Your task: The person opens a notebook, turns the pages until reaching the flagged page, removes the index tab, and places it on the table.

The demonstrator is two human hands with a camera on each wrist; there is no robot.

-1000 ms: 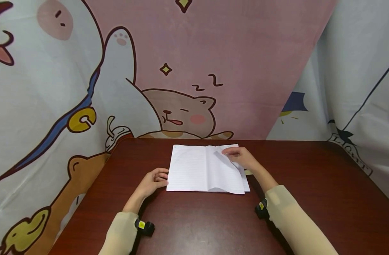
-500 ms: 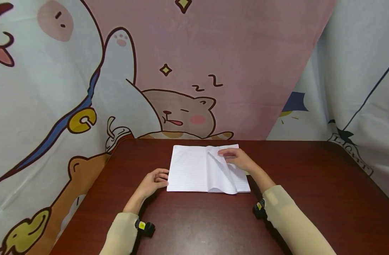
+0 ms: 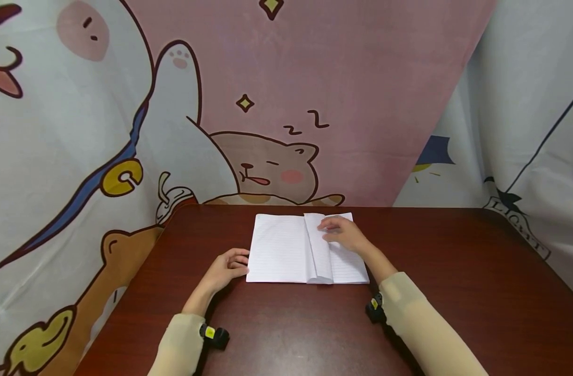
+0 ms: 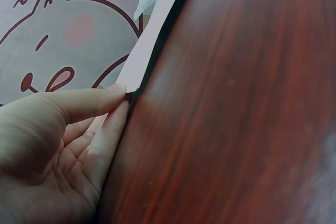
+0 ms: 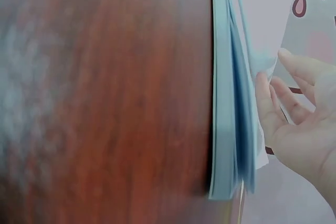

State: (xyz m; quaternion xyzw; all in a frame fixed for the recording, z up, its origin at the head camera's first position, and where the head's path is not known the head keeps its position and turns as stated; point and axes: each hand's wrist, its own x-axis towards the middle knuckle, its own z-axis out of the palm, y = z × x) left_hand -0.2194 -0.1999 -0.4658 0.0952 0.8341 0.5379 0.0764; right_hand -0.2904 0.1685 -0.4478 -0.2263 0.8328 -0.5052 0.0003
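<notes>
A white lined notebook (image 3: 277,250) lies spread on the table, with one leaf (image 3: 320,261) standing curled near its middle fold. My right hand (image 3: 345,233) is over the right-hand side, fingertips touching that curled leaf. In the right wrist view, the right hand (image 5: 302,103) has thumb and fingers spread apart against the paper, the notebook's page block (image 5: 223,103) beside them. At the lower left edge, my left hand (image 3: 224,270) pinches the notebook. The left wrist view shows the left hand's thumb (image 4: 100,100) above the edge and fingers below it.
The dark reddish-brown table (image 3: 286,324) surrounds the notebook. Behind it hangs a cartoon-printed cloth (image 3: 361,104), with a white cloth (image 3: 540,120) at the right. A black wrist camera (image 3: 215,337) is strapped to the left sleeve, another wrist camera (image 3: 374,308) to the right.
The right hand has moved left and slightly downward, with the leaf curling over toward the middle fold. More of the lined page beneath shows. The left hand has stayed in place.
</notes>
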